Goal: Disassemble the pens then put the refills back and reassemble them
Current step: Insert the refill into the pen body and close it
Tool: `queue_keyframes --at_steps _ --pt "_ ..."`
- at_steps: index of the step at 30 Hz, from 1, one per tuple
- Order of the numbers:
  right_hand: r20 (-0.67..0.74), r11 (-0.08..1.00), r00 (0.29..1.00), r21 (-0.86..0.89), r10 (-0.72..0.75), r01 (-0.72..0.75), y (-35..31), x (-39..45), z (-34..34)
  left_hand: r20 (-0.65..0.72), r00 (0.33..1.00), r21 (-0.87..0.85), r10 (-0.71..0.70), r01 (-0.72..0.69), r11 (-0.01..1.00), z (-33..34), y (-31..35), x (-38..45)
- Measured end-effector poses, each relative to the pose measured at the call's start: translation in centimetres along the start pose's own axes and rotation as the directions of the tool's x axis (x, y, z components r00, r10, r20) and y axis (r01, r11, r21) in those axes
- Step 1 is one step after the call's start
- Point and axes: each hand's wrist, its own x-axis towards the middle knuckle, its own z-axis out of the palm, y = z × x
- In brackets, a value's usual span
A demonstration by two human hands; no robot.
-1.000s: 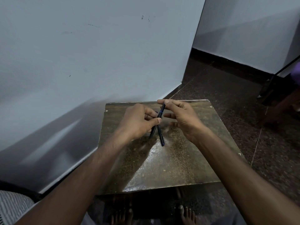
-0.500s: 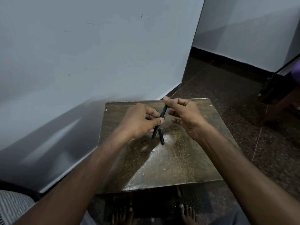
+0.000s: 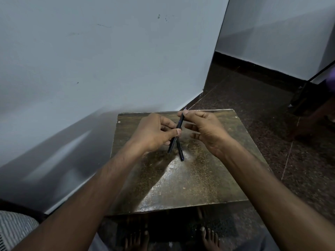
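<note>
A slim dark pen (image 3: 177, 132) tilts toward 1 o'clock; left hand (image 3: 154, 132) pinches its middle, right hand (image 3: 206, 129) its top; each grip is narrow. A second pen (image 3: 180, 151) lies on the worktop (image 3: 199, 178).

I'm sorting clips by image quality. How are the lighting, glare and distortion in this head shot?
Head view: dim overall; a bright glare patch on the glossy tabletop beside the arm shadows; the pen held by the left hand and right hand reads dark, with little detail, as does a second pen below it; wide-angle bending curves the wall corner.
</note>
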Motion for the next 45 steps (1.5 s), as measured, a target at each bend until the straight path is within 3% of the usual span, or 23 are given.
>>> queue_keyframes --at_steps 2,7,12,19,27,32,36,37,38,40,41,42,45 --pt "-0.057 1.000 0.998 -0.008 -0.013 0.013 0.0 -0.1 0.1 0.021 1.000 -0.006 0.001 -0.001 1.000 0.0 0.0 -0.1" --pt "0.028 1.000 1.000 -0.004 -0.011 0.011 0.0 0.1 0.0 0.008 1.000 0.019 0.004 -0.005 1.000 -0.1 0.1 0.0" --pt "-0.031 0.998 0.998 -0.037 -0.052 0.051 0.2 0.2 0.0 0.055 0.998 0.025 0.014 -0.015 1.000 -0.1 0.1 -0.1" --pt "0.063 0.995 0.994 0.029 -0.092 0.091 0.0 0.3 -0.1 0.041 0.999 0.033 0.017 -0.018 0.999 -0.9 0.2 0.0" --pt "-0.113 0.981 0.975 0.017 -0.191 0.194 0.0 1.0 0.5 -0.013 0.998 0.135 0.056 -0.054 0.989 0.2 0.7 0.0" --pt "-0.207 0.970 0.949 -0.096 -0.239 0.224 0.0 1.2 2.2 -0.050 0.998 0.155 0.046 -0.038 0.987 0.1 0.5 0.1" --pt "-0.150 0.948 0.947 -0.193 -0.285 0.255 0.1 1.2 3.3 -0.076 0.997 0.077 -0.015 0.021 0.997 -1.1 -0.4 0.2" --pt "-0.118 0.903 0.937 -0.329 -0.330 0.277 0.2 1.4 3.3 -0.127 0.992 0.088 -0.018 0.029 0.996 -1.4 -0.9 0.3" --pt "-0.077 0.789 0.912 -0.535 -0.402 0.302 0.4 1.6 3.1 -0.192 0.981 0.124 -0.008 0.032 0.992 -1.7 -1.3 0.4" --pt "0.044 0.398 0.873 -0.878 -0.486 0.266 1.0 1.8 2.7 -0.308 0.951 0.230 0.038 0.036 0.973 -2.1 -1.7 0.6" --pt "0.086 0.258 0.872 -0.937 -0.481 0.235 1.3 1.8 2.5 -0.340 0.939 0.265 0.056 0.038 0.964 -2.3 -1.8 0.6" --pt "0.109 0.194 0.882 -0.956 -0.459 0.219 1.6 1.8 2.4 -0.354 0.933 0.280 0.067 0.037 0.959 -2.4 -1.8 0.6" --pt "0.142 0.145 0.909 -0.966 -0.393 0.214 2.3 2.2 2.4 -0.344 0.934 0.293 0.093 0.013 0.956 -2.4 -1.6 0.6"
